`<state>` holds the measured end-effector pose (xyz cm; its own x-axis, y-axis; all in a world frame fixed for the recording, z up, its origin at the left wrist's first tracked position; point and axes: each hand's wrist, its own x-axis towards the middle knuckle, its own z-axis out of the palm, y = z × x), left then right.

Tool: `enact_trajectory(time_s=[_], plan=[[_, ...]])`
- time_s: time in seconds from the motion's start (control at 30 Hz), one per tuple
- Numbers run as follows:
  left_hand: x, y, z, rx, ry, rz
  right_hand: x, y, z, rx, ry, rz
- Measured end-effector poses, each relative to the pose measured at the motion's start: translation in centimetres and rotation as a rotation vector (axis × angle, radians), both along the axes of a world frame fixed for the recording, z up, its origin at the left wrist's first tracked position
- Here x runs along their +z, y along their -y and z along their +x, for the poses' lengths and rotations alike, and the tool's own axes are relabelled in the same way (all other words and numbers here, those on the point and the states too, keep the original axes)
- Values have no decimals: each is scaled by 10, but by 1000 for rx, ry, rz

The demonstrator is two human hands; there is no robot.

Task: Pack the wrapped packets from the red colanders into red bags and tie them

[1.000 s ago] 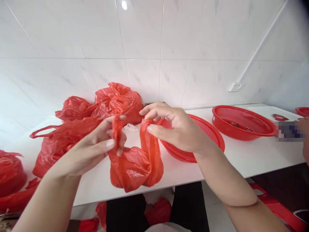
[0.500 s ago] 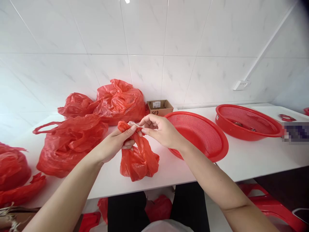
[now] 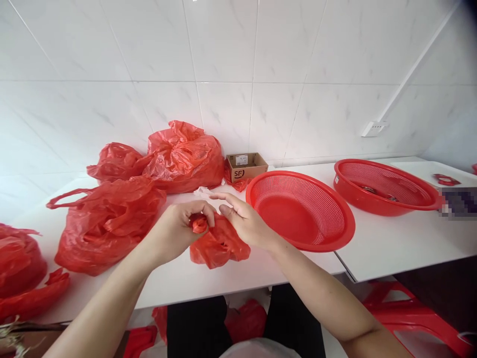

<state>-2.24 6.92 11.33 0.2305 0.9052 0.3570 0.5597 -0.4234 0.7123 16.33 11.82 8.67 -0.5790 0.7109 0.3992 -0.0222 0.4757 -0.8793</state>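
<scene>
A small red plastic bag (image 3: pixel 219 246) hangs low over the white table in front of me. My left hand (image 3: pixel 188 223) is closed around its gathered neck, and a rolled end of red plastic shows inside the curled fingers. My right hand (image 3: pixel 248 223) is beside the bag's upper right side. Its index finger stretches out past my left hand and the thumb is apart from it; the other fingers are partly hidden. Just behind the fingertips is a crumpled whitish piece (image 3: pixel 202 191), and I cannot tell whether it is touched. What the bag contains is hidden.
Full red bags (image 3: pixel 108 223) stand on the left and against the tiled wall. A small cardboard box (image 3: pixel 244 174) sits at the back. On the right are a red mesh basket (image 3: pixel 337 226) and another red basket (image 3: pixel 357 199) with small items inside. A red stool (image 3: pixel 417 315) is below.
My left hand has turned and now wraps the bag's neck in its fingers. My right hand has let go of the bag's top, and its fingers have stretched out. The bag has shifted slightly right.
</scene>
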Motion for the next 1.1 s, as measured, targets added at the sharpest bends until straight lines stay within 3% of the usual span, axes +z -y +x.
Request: enact_trajectory(time_s=[0.13,0.27,0.4,0.5,0.6,0.7,0.77,0.87,0.93,1.03,1.1], plan=[[-9,1,4,212,-71,374,-7,5,-4,68,29,-106],[-17,2,2,155,-84,443,-3,8,1,84,7,-83],[-43,11,-7,127,-176,491,-1,-10,15,-100,-49,39],[-70,32,-15,142,-172,523,-7,-37,28,-326,-100,10],[-91,56,-22,177,-82,392,-15,-53,34,-431,-139,-89],[-98,65,-23,268,123,110,-15,-43,28,-337,-182,-194],[-95,60,-17,300,371,-44,-9,-29,19,-226,-190,-205],[-84,43,-1,239,837,-182,3,-10,5,-99,-127,-110],[-77,34,10,197,1033,-307,9,-3,-3,-56,-87,-67],[-69,26,23,123,1034,-485,12,-1,-11,-18,-12,-23],[-68,24,27,55,986,-500,12,0,-14,-6,34,12]])
